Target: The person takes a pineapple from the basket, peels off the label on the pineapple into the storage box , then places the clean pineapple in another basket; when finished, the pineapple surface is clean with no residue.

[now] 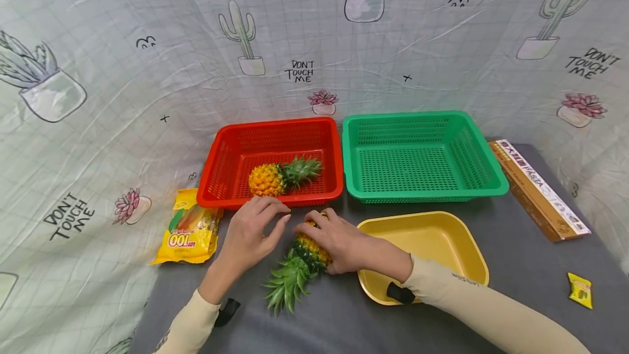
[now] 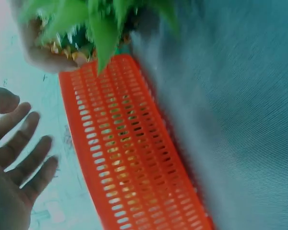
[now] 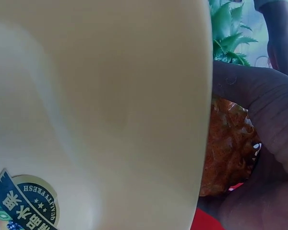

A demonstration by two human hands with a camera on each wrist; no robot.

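My right hand point(image 1: 339, 242) grips a pineapple point(image 1: 314, 247) by its yellow body, its green leaves toward me, in front of the red basket point(image 1: 208, 182). In the right wrist view the fingers of my right hand point(image 3: 264, 120) curl round the pineapple's body point(image 3: 228, 143). My left hand point(image 1: 253, 231), fingers loosely bent and holding nothing, is just left of that pineapple, near the basket's front rim. The left wrist view has my left hand point(image 2: 21, 158) with fingers spread beside the red basket point(image 2: 129, 143). Another pineapple point(image 1: 267, 179) lies inside the red basket.
A green basket point(image 1: 427, 198) stands right of the red one. The yellow tray point(image 1: 479, 255) is under my right forearm. A yellow snack bag point(image 1: 189, 234) lies left, a pasta box point(image 1: 540, 193) at the right, and a small yellow packet point(image 1: 581, 290) near the right edge.
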